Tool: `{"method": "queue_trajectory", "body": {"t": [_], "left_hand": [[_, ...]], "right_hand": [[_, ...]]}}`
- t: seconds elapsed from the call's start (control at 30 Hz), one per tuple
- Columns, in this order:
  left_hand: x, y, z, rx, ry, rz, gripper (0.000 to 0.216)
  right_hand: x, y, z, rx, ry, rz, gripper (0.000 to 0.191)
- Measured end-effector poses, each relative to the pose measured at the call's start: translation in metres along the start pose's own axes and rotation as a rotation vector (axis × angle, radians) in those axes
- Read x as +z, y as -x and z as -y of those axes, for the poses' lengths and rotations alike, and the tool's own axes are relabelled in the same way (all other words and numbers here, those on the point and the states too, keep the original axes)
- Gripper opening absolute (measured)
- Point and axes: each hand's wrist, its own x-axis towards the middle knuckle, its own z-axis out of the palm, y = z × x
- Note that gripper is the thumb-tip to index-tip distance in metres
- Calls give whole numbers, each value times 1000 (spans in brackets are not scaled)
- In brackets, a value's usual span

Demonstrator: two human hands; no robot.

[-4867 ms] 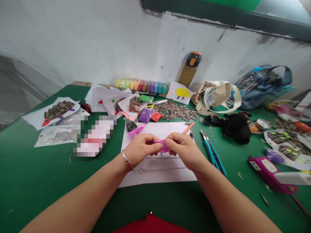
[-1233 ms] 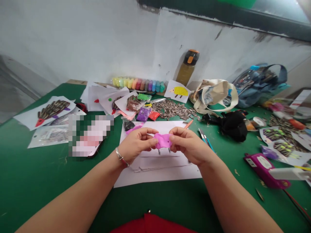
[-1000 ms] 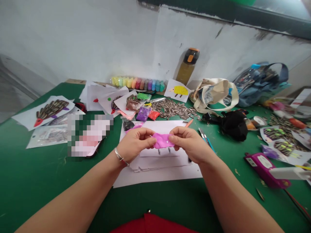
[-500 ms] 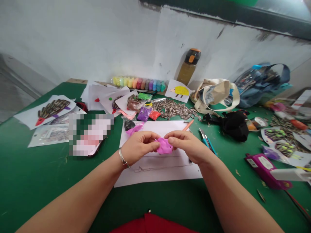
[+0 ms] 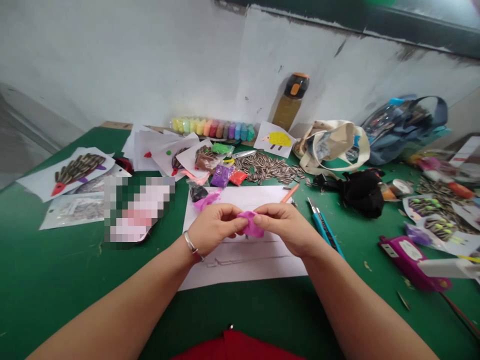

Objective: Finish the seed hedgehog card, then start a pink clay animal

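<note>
Both hands meet over a white sheet of paper (image 5: 240, 260) on the green table (image 5: 56, 280). My left hand (image 5: 213, 232) and my right hand (image 5: 283, 227) pinch a small lump of pink clay (image 5: 250, 225) between thumbs and fingertips, folded up between them. A bracelet sits on my left wrist. A scrap of pink clay wrapper (image 5: 206, 201) lies on the paper's far left corner. Faint pencil lines run across the sheet under the hands.
Sunflower seeds (image 5: 268, 169) lie in a pile behind the paper, beside small clay packets (image 5: 222, 175). A blue utility knife (image 5: 323, 227) and an orange pencil (image 5: 291, 193) lie at right. A row of clay tubs (image 5: 213, 129), a bottle (image 5: 291, 101), bags and seed pictures crowd the far side.
The pink clay was stretched flat between my hands a second ago; now it is squeezed into a smaller folded lump and the hands have come closer together.
</note>
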Motion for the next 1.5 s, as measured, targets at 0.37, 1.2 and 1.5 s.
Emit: {"method": "queue_trajectory", "body": {"t": [0.37, 1.2, 1.5], "left_hand": [[0, -1, 4, 62, 45, 7, 29], [-5, -7, 6, 148, 29, -152, 25], [1, -8, 14, 77, 154, -84, 44]], "right_hand": [[-5, 2, 2, -1, 115, -60, 31], [-6, -5, -3, 231, -270, -25, 35], [-14, -3, -2, 45, -94, -108, 14]]}}
